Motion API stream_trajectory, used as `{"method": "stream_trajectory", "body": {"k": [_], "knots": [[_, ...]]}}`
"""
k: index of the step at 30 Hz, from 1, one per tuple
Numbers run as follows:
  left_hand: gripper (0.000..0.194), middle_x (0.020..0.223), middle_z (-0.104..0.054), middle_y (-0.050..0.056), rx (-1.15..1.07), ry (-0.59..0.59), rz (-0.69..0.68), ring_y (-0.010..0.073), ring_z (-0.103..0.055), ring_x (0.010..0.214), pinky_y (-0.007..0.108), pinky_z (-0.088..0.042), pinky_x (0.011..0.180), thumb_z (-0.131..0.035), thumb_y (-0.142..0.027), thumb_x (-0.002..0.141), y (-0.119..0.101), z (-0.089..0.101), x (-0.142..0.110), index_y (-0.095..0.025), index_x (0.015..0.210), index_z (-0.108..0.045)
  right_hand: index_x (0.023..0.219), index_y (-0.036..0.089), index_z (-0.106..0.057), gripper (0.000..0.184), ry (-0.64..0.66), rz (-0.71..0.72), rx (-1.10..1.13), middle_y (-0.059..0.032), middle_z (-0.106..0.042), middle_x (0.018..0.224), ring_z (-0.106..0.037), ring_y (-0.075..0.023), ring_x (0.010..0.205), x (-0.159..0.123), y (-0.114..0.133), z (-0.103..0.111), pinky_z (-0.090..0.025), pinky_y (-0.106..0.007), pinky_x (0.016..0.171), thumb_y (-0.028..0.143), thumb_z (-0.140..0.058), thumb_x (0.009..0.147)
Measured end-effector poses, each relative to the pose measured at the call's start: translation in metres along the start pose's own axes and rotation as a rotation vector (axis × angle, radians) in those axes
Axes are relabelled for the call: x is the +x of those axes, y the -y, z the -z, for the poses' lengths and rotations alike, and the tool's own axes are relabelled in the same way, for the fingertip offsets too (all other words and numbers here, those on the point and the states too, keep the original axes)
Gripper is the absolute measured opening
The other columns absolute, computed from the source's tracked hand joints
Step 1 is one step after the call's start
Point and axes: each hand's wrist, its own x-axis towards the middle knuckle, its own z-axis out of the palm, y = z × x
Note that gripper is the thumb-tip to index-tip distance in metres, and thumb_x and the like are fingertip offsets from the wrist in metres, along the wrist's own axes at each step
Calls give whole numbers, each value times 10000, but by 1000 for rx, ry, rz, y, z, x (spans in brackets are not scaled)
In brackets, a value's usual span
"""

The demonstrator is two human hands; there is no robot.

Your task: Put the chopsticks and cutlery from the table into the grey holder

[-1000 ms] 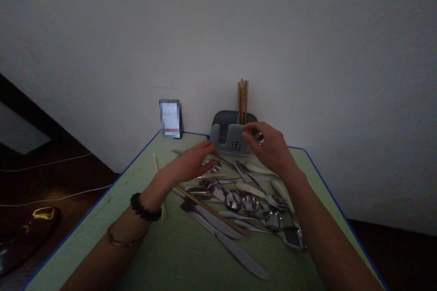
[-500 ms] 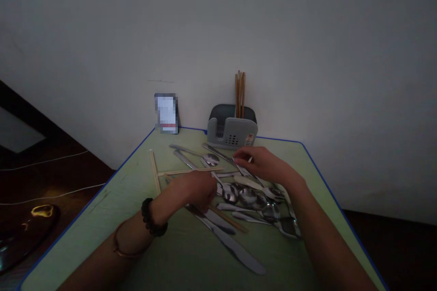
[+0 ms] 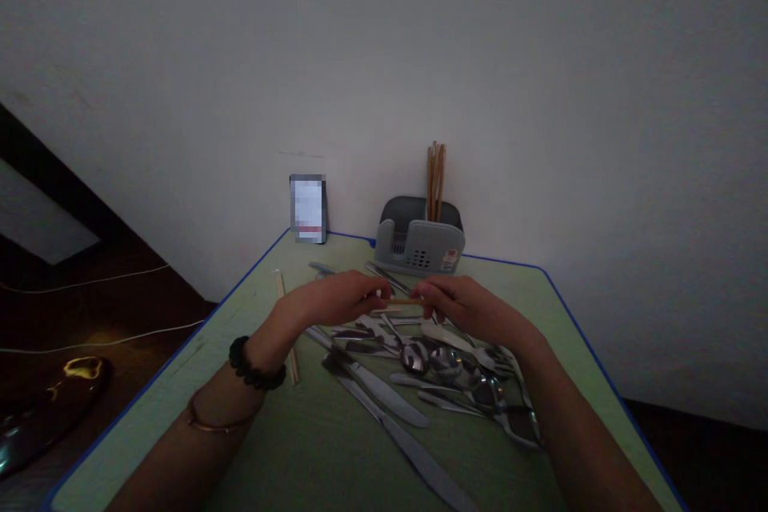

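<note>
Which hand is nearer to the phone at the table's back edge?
Left. The left hand is in front of the phone, slightly rightward; the right hand is farther right, before the gray holder.

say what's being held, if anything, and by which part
A thin brown wooden chopstick: the left hand holds its left part, the right hand its right part, with a stretch bare between them; its ends are hidden.
</note>
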Motion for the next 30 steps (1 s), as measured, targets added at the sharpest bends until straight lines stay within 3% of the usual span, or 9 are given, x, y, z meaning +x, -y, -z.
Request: {"method": "stream_trajectory", "body": {"k": [5, 9, 12, 17, 22, 26, 30], "knots": [[302, 795, -659, 24, -62, -80, -57, 135, -562, 691, 214, -376, 612, -404, -348, 934, 4, 8, -2, -177, 1002, -642, 733, 172, -573, 334, -51, -33, -10, 2, -522, 642, -446, -126, 593, -7, -5, 15, -338, -249, 568, 415, -417, 900], [310, 836, -679, 30, -120, -105, -29, 126, -590, 695, 203, -412, 618, -429, -356, 920, 16, 24, -15, -172, 1044, -646, 716, 178, -556, 382, -119, -93, 24, 29, -432, 602, -390, -112, 549, -25, -15, 42, -316, -246, 535, 486, -407, 887], [307, 743, -670, 10, -153, -187, 26, 106, -582, 615, 182, -413, 560, -466, -373, 900, 19, 32, -22, -162, 1010, -660, 731, 178, -573, 408, -95, -118, 42, 27, -441, 608, -405, -115, 556, -36, -19, 53, -329, -247, 539, 518, -405, 879], [255, 629, -645, -23, -159, -424, 43, 85, -569, 545, 162, -406, 507, -598, -413, 826, 7, 26, -18, -169, 834, -669, 865, 166, -640, 375, 84, -75, 32, -24, -589, 709, -518, -149, 645, -27, -8, 34, -390, -266, 600, 456, -405, 900], [308, 676, -687, 7, -328, -587, -7, 102, -616, 550, 185, -486, 516, -672, -452, 755, -4, 19, -12, -149, 800, -653, 1020, 187, -638, 305, 91, 15, 43, -12, -591, 720, -505, -133, 636, -14, 5, 19, -388, -242, 584, 355, -399, 931], [326, 737, -726, 39, -511, -533, -43, 127, -664, 611, 226, -553, 592, -649, -445, 778, -2, 20, -15, -138, 883, -681, 990, 181, -645, 300, 60, 14, 17, -12, -586, 727, -503, -134, 647, -20, 0, 28, -387, -240, 581, 358, -410, 930], [267, 794, -740, 41, -519, -470, -98, 143, -689, 729, 230, -557, 672, -647, -392, 799, 0, 17, -14, -153, 901, -708, 976, 186, -640, 295, 25, -19, 11, -4, -577, 722, -488, -128, 629, -25, 3, 31, -361, -237, 556, 387, -430, 921]]}}
